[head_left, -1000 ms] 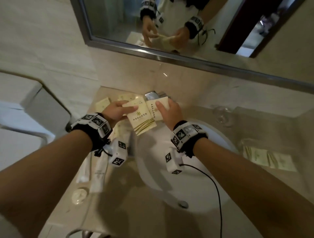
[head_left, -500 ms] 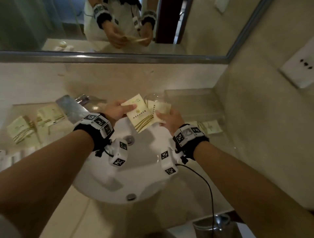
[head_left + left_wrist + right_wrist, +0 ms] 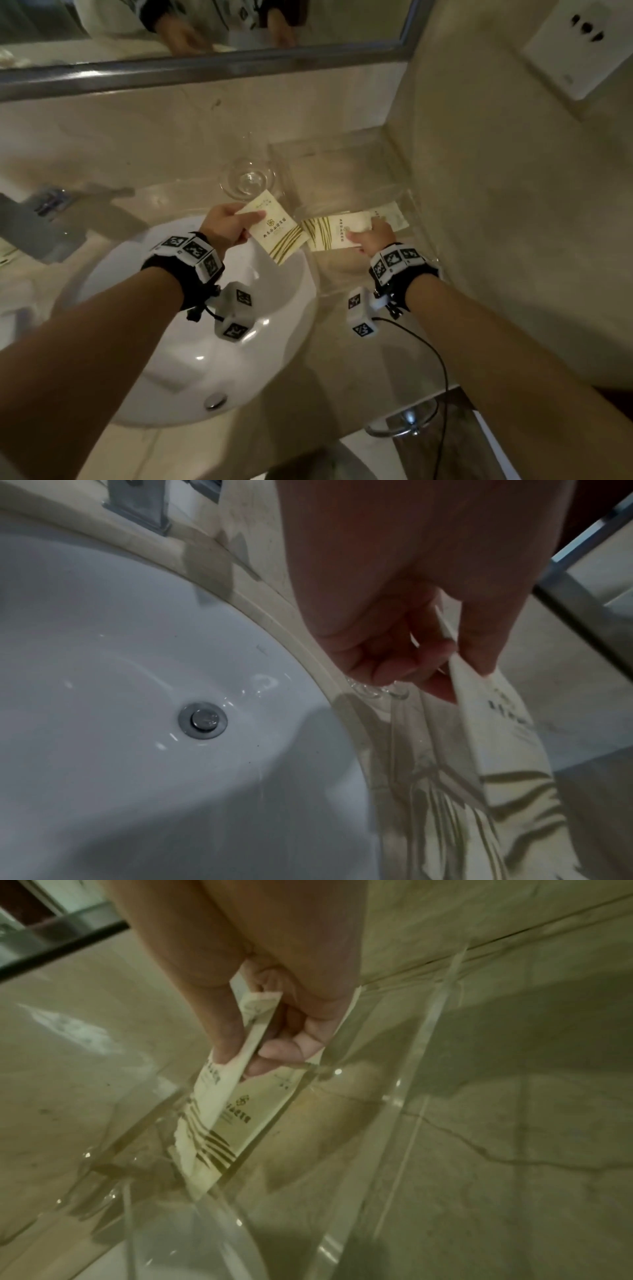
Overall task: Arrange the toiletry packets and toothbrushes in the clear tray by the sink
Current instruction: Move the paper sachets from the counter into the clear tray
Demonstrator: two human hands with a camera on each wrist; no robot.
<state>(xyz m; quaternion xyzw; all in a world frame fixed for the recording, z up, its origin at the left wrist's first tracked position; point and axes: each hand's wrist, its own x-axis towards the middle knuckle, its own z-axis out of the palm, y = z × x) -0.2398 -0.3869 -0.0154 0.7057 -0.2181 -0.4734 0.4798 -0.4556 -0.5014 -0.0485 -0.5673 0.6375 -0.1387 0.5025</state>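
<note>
My left hand (image 3: 239, 226) pinches a cream toiletry packet (image 3: 277, 231) with green stripes above the sink's right rim; the left wrist view shows the same packet (image 3: 496, 739) between thumb and fingers (image 3: 404, 669). My right hand (image 3: 368, 236) holds a second cream packet (image 3: 334, 231) low over the clear tray (image 3: 342, 161) at the counter's right end. In the right wrist view this held packet (image 3: 219, 1104) tilts above another packet (image 3: 260, 1112) lying flat in the tray (image 3: 435, 1010). That flat packet (image 3: 394, 214) shows past my right hand.
A white basin (image 3: 205, 342) with a drain (image 3: 202, 721) fills the counter's middle. An empty drinking glass (image 3: 247, 180) stands just left of the tray. The faucet (image 3: 37, 219) is at the left, a mirror (image 3: 205, 41) behind, a wall socket (image 3: 582, 44) at the upper right.
The view swung right from the counter's left side. My right hand carried its packet away from the left hand and down over the tray. My left hand still holds its packet above the sink.
</note>
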